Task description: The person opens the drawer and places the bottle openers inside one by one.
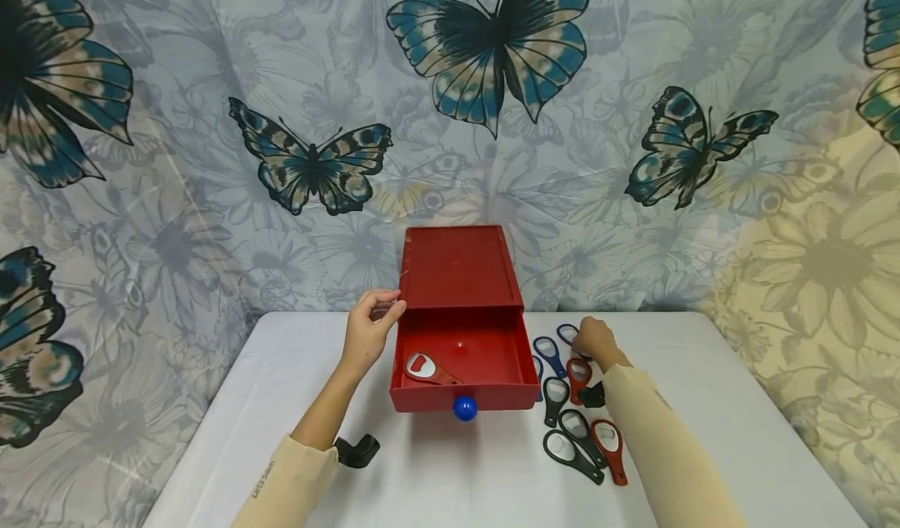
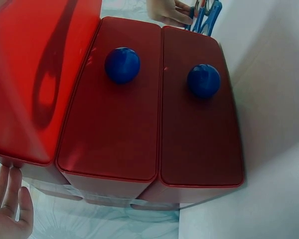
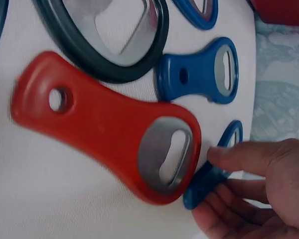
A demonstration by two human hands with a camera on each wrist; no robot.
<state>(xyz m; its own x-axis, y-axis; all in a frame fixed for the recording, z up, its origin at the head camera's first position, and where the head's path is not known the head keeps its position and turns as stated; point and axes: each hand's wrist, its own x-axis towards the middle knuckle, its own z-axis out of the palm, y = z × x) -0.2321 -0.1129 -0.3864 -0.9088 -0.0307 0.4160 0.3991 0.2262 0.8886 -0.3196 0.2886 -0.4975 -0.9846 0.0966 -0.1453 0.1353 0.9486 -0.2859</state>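
My left hand touches the left edge of a red drawer cabinet, its fingers fairly straight against the side. The cabinet's top drawer is pulled out, with a red bottle opener lying inside near the front. To the right of the cabinet, my right hand pinches a blue bottle opener between thumb and fingers. In the right wrist view that opener is tilted on edge beside a larger red bottle opener. Another blue bottle opener lies close by.
Several dark bottle openers and a red one lie on the white table right of the drawer. Below the pulled-out drawer are two shut drawers with blue knobs. A butterfly-print cloth hangs behind the table.
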